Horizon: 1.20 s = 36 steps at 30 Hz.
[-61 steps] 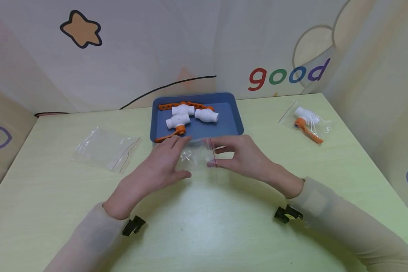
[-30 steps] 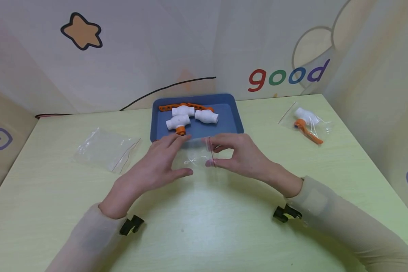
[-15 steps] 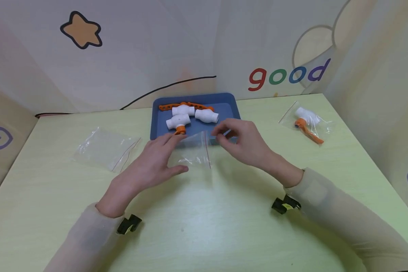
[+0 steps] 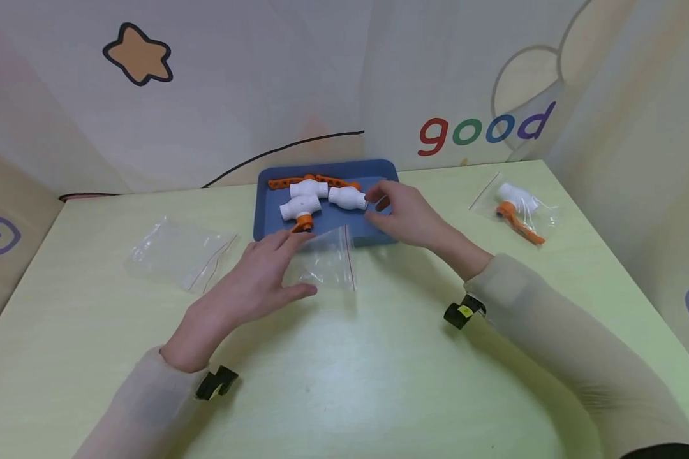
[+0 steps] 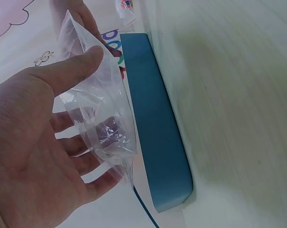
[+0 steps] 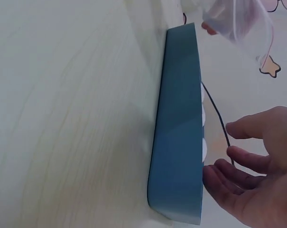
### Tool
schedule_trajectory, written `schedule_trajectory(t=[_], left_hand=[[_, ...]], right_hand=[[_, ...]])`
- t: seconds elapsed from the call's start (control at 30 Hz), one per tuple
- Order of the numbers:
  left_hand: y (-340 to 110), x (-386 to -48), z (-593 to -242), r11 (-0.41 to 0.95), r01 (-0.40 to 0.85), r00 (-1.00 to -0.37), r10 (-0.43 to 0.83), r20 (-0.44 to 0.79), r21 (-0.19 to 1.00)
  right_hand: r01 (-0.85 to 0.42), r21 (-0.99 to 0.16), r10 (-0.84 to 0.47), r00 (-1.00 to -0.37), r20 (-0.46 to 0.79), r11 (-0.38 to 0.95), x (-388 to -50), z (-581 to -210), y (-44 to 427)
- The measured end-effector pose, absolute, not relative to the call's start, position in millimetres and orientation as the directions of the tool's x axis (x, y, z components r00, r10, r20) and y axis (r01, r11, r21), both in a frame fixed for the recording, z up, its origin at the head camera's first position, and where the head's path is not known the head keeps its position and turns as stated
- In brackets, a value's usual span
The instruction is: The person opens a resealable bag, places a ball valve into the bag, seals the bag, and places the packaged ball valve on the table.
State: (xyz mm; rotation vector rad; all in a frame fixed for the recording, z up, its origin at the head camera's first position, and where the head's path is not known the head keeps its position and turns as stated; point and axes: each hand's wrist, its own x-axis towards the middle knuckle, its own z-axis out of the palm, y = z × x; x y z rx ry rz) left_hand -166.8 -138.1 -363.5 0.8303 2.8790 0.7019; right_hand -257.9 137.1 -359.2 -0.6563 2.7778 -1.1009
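My left hand (image 4: 249,277) holds a clear zip-lock bag (image 4: 327,258) in front of the tray; in the left wrist view the thumb lies across the bag (image 5: 105,102) with the fingers behind it. Nothing shows inside the bag. My right hand (image 4: 410,215) hovers over the right part of the blue tray (image 4: 376,171), fingers loosely bent and holding nothing. Its fingertips are close to a white plastic ball valve (image 4: 346,198); whether they touch is unclear. Beside that valve lie another white valve (image 4: 308,188), a white valve with an orange handle (image 4: 300,207), and orange handles (image 4: 284,183).
Flat on the table's left side lies another clear zip-lock bag (image 4: 178,252). At the right, a zip-lock bag (image 4: 542,213) contains a white valve with an orange handle (image 4: 519,223). A printed curtain (image 4: 287,76) hangs behind the table (image 4: 344,382).
My right hand has let go of the bag's zip edge and moved up and right over the tray. The left hand keeps the bag, shifted slightly left.
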Motion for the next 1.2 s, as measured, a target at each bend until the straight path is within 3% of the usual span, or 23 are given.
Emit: schedule_trajectory(t=[0.7, 1.2], left_hand=[[-134.5, -164.7, -362.9, 0.759, 0.511, -0.835, 0.549, 0.025, 0.404], [-134.7, -164.3, -363.8, 0.755, 0.519, -0.826, 0.564, 0.007, 0.402]], right_hand=[[-0.344, -0.419, -0.406, -0.911, -0.066, 0.84, -298.6, -370.1, 110.7], [-0.281, -0.44, -0.33, -0.943, -0.036, 0.853, -303.9, -374.4, 100.0]])
